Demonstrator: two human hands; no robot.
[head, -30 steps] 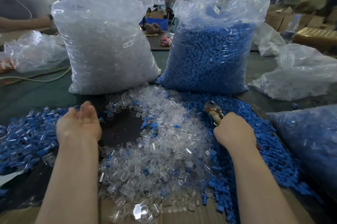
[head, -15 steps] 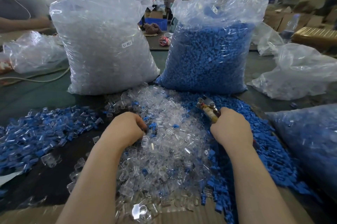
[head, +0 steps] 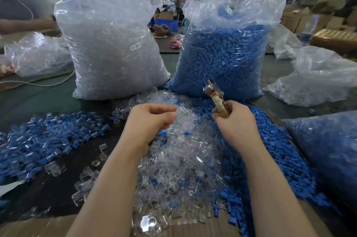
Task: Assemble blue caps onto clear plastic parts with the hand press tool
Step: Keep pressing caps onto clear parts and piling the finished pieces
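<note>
Head view. Hand press tool (head: 214,95): gripped by its wrapped handle in the right hand (head: 234,120), long axis tilted up and far-left, metal head just beyond and right of the left hand (head: 152,119). Left hand: fingers curled, pinching at the thumb; whether a clear part is held cannot be told. It sits level with the tool hand, a short gap between. Clear parts pile (head: 179,155): under and between both wrists. Loose blue caps (head: 270,140): right of that pile, nearer the right hand. Finished pieces (head: 44,136): left. Two full sacks, clear (head: 112,47) and blue (head: 222,57): far side.

Two tall bags (head: 116,53) wall the back; bare dark table (head: 58,188) lies open front-left between part heaps.
</note>
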